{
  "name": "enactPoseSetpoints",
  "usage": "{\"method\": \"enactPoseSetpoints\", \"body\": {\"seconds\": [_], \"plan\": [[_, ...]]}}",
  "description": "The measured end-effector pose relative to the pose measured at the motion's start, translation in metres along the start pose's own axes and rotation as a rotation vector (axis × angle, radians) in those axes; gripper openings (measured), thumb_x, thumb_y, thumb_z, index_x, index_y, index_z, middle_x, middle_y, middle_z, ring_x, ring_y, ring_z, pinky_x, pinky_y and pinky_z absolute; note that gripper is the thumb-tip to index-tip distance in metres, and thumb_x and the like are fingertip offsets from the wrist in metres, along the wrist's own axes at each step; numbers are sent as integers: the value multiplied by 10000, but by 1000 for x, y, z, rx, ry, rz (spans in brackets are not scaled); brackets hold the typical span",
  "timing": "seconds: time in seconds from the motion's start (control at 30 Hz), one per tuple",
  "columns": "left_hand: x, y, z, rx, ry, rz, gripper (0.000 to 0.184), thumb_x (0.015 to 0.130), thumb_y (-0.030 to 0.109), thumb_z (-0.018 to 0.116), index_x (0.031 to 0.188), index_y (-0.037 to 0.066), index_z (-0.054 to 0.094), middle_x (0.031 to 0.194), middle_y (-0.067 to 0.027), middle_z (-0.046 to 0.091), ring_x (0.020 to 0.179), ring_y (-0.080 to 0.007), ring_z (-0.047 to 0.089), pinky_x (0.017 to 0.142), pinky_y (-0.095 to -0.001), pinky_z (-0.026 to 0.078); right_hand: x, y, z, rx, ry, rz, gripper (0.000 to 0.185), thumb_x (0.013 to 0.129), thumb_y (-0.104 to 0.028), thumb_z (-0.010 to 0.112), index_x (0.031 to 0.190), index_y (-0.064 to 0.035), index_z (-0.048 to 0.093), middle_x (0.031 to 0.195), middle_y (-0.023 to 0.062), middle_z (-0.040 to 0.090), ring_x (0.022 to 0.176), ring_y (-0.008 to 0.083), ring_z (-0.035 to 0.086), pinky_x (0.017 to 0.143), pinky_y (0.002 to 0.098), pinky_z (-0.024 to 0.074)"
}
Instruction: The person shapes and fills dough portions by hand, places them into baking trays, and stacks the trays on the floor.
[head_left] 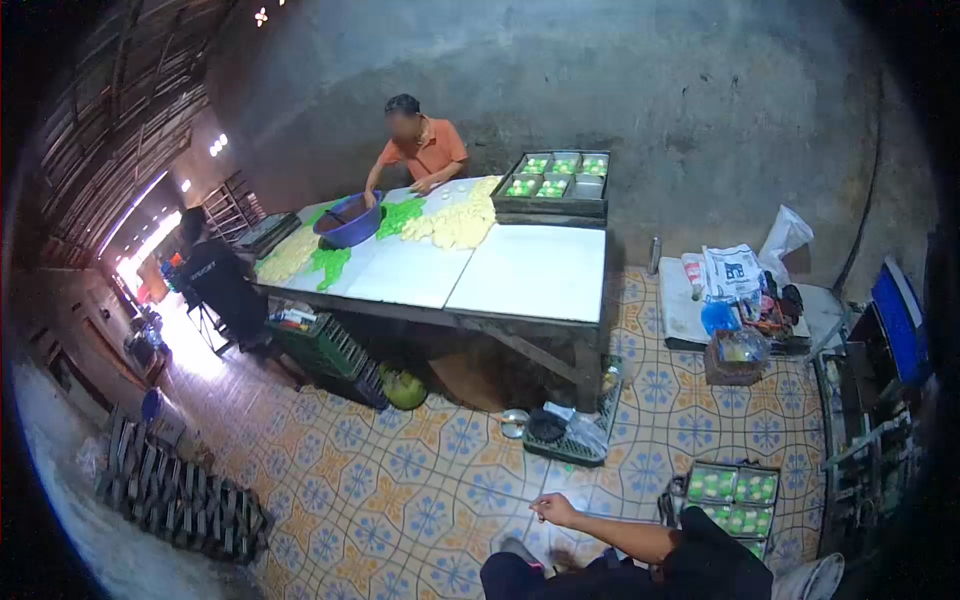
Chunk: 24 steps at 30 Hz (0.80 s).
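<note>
My right hand (553, 509) reaches leftward over the tiled floor, low in the head view. Its fingers are loosely bent and a little apart, and I see nothing held in them. Behind its forearm, metal tins (735, 485) on the floor hold green and pale dough pieces. A dark green crate (578, 447) with a black item and clear plastic in it sits just beyond the hand. A metal bowl-like item (514, 423) lies beside the crate. My left hand is out of view.
A person in orange (430, 150) works with a purple basin (350, 222) at the white-topped table (530, 270), which bears dough (455, 222) and tins (552, 205). Another person in black (222, 280) stands left. Stacked tins (180, 490) line the left wall; a low platform (680, 310) stands right.
</note>
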<state>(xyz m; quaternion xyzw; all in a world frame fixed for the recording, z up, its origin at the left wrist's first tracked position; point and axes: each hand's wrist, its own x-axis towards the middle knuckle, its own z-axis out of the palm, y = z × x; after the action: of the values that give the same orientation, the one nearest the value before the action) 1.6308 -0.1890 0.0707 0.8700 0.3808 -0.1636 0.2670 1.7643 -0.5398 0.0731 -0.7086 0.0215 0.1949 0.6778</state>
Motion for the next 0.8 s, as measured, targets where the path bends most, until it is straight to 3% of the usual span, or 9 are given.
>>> {"method": "enactPoseSetpoints", "body": {"seconds": [0.03, 0.13, 0.27, 0.43, 0.5, 0.6, 0.67, 0.73, 0.8], "plan": [[27, 13, -4, 3, 14, 8, 455, 839, 313, 621, 1135, -21, 531, 1218, -250, 502, 1083, -395, 498, 853, -482, 418, 18, -29, 4, 71, 18, 5, 218, 850, -154, 651, 980, 20, 670, 681, 103, 656, 592, 140, 638, 579, 303, 516], [101, 64, -17, 27, 35, 24, 408, 852, 285, 610, 1107, -25, 540, 1200, -249, 504, 1063, -389, 499, 836, -482, 417, 97, -61, -3, -203, 72, 83, 249, 825, -106, 648, 1035, 28, 637, 749, 102, 676, 639, 173, 671, 588, 292, 541], [203, 150, -46, 52, 60, 93, 347, 868, 248, 594, 1070, -31, 552, 1176, -247, 507, 1037, -382, 501, 813, -481, 416, 198, -64, -24, 163, 296, 210, 281, 833, -116, 662, 1069, 30, 619, 793, 130, 670, 644, 177, 675, 544, 283, 561], [315, 287, -89, -13, 205, 252, 276, 889, 202, 575, 1023, -39, 568, 1147, -245, 511, 1004, -373, 503, 785, -481, 414, 286, -189, -85, 307, 432, 8, 298, 898, -49, 569, 1156, 97, 536, 766, 126, 653, 690, 190, 674, 565, 291, 554], [366, 355, -99, -75, 356, 421, 250, 898, 184, 567, 1005, -42, 574, 1135, -244, 513, 991, -369, 504, 773, -480, 414, 331, -202, -124, 191, 437, -179, 315, 901, -19, 534, 1188, 106, 505, 780, 132, 651, 695, 197, 672, 581, 286, 554], [422, 488, -112, -204, 564, 741, 215, 910, 156, 556, 977, -46, 583, 1117, -243, 516, 971, -364, 506, 756, -480, 413, 386, -257, -163, 345, 600, -92, 356, 874, 10, 522, 1211, 115, 475, 791, 159, 647, 669, 205, 657, 587, 314, 556], [396, 594, -148, -369, 296, 887, 154, 890, 122, 564, 915, -29, 586, 963, -203, 534, 873, -362, 499, 773, -507, 392, 421, -283, -193, 403, 648, -129, 375, 860, -6, 548, 1212, 103, 478, 790, 155, 643, 650, 198, 648, 557, 315, 550], [412, 660, -141, -432, 282, 1275, 142, 856, 95, 578, 902, -39, 590, 927, -194, 563, 864, -373, 508, 771, -510, 389, 457, -298, -219, 398, 663, -198, 380, 839, -6, 559, 1200, 91, 488, 752, 135, 632, 618, 195, 639, 513, 312, 543], [448, 704, -113, -346, 216, 1382, 191, 816, 120, 605, 940, -25, 611, 960, -198, 586, 936, -387, 521, 817, -463, 405, 487, -321, -243, 422, 741, -193, 397, 845, 2, 508, 1230, 94, 475, 733, 131, 626, 593, 191, 626, 496, 313, 533]]}}
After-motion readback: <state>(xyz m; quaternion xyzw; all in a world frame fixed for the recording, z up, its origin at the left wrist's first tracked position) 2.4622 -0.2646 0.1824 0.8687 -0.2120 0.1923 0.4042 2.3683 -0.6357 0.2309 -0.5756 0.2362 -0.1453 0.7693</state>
